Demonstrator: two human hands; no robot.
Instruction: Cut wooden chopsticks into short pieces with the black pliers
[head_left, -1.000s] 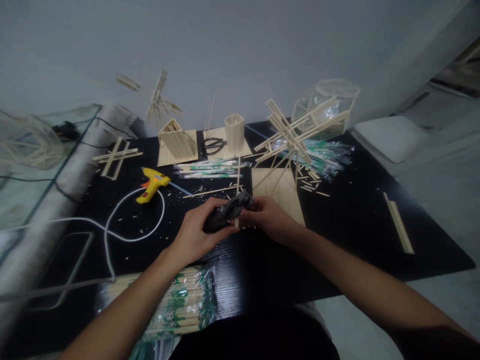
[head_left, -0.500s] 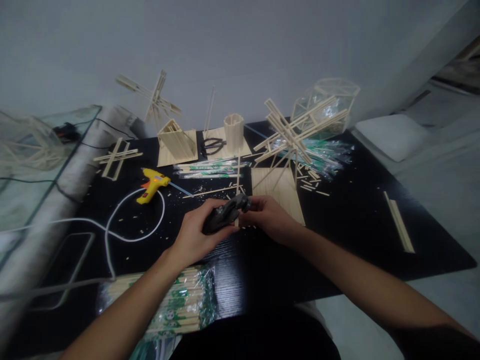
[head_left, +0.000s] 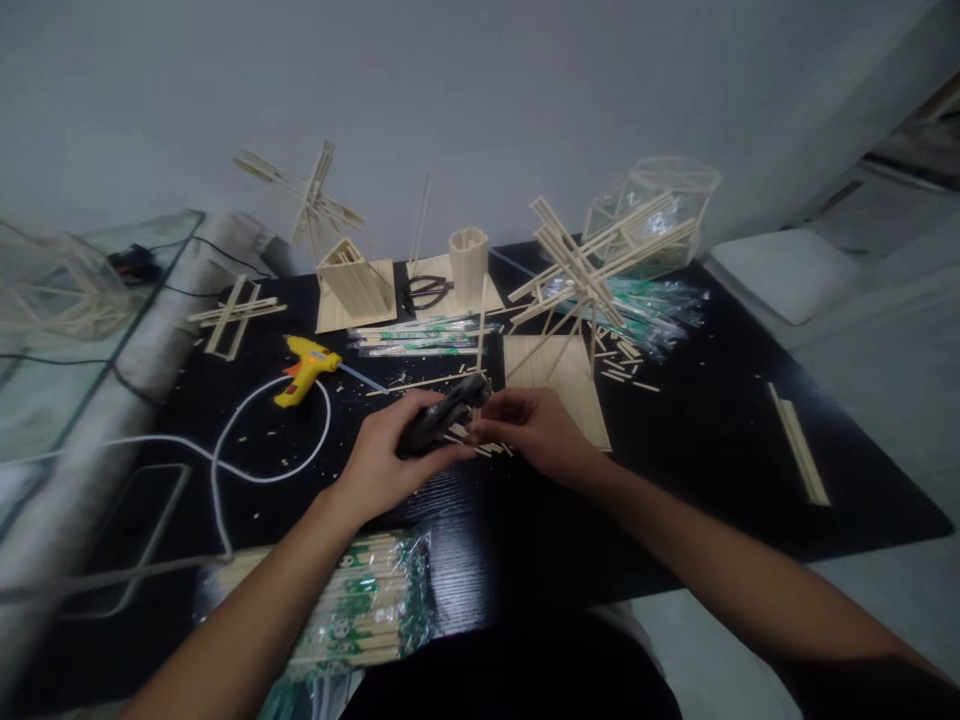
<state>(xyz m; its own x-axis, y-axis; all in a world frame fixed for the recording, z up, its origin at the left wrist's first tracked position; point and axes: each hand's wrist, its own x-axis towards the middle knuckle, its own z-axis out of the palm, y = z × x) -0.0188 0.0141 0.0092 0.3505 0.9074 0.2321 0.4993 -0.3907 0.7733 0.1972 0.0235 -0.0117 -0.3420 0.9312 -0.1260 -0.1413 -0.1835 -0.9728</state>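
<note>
One black table (head_left: 675, 450), its top showing wood grain, carries everything. At right far stands the larger of two stick windmills, a crossed frame (head_left: 574, 258) of pale, straight wood, its thin legs over one flat board (head_left: 551, 385); the smaller mill (head_left: 310, 205) is at left far. At left near lies a pack (head_left: 367, 610) of sticks in crinkled clear film with green print, the left forearm passing over it. Two solid stick-built shapes stand far off: an angular hut (head_left: 356, 285) and a round, ribbed tower (head_left: 469, 270), with one pair of black-handled scissors (head_left: 427, 292) between them.

The left hand (head_left: 382, 450) is curled around one dark cutter (head_left: 435, 425); the right hand (head_left: 540, 430) faces it, thumb and finger pinching the near end of one slim stick (head_left: 481, 335), which rises past the cutter's head at the table's middle. One yellow plastic glue gun (head_left: 304, 370) lies left of them, its white cord (head_left: 326, 430) looped beside it. Smallest are the cut scraps (head_left: 495, 450), too many and blurred to count, just beneath the hands.
</note>
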